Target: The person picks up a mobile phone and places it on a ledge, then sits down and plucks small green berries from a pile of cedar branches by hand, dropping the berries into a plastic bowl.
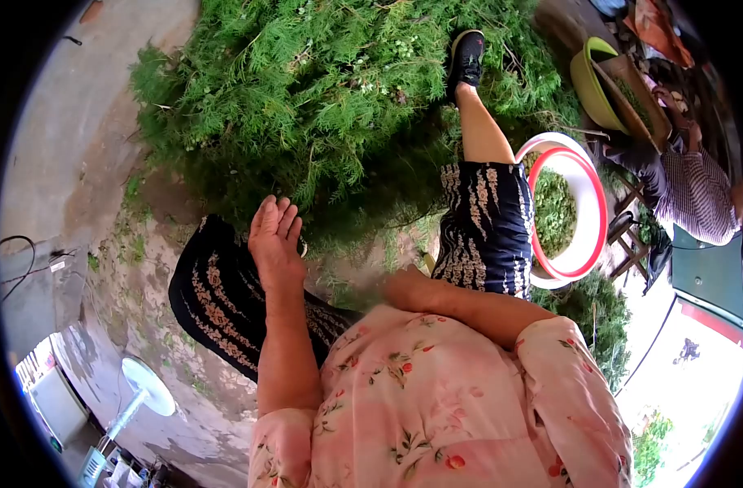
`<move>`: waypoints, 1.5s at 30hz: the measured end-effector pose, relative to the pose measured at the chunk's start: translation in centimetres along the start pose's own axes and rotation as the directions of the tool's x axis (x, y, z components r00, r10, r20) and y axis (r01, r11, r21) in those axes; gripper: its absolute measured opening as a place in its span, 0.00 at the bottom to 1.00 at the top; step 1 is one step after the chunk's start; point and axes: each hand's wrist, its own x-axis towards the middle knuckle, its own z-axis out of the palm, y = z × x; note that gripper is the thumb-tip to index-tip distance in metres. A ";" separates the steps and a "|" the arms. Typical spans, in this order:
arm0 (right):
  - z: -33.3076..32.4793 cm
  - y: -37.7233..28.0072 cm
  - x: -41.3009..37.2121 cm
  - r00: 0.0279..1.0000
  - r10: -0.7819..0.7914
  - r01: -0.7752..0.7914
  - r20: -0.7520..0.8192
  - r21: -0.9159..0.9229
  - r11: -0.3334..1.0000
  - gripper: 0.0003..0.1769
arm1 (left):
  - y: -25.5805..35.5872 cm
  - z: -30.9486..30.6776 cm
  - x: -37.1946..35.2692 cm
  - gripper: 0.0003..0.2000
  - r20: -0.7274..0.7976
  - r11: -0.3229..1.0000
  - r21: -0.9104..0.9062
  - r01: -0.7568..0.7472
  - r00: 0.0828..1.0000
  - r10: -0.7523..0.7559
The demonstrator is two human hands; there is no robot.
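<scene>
Branches (331,89), green and feathery, lie in a big heap on the ground ahead of the seated person, running out past the top of the view, so the far end is cut off. Deep shadow along the near edge makes single stems hard to pick out.

The left hand (275,237) is raised just beside that shaded edge, palm up, fingers loosely extended and released; whether the fingertips touch any sprigs is unclear. The right hand (405,289), close to the body, is smeared by motion, and I cannot tell whether it is clenched or grasping something.

A black shoe (468,58) on the right foot rests against the greenery; the left foot is hidden. The patterned trousers (485,224) and floral shirt (420,390) cover much of the ground.

Just beside the right leg stands a white tub (587,224) with a red rim, holding green clippings (553,210), its near side partly covered by the knee. Further out are a yellow-green basin (588,85) and a co-worker in a striped shirt (697,191), mostly lost against the dark lens border. A fan (148,386) stands lower left; the lower right glares too brightly for detail.
</scene>
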 end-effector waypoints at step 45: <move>-23.3 18.0 16.1 0.441 0.651 -0.426 -0.617 0.495 0.757 0.22 | 1.1 3.1 0.3 0.14 0.001 0.989 -0.090 0.120 0.993 -0.120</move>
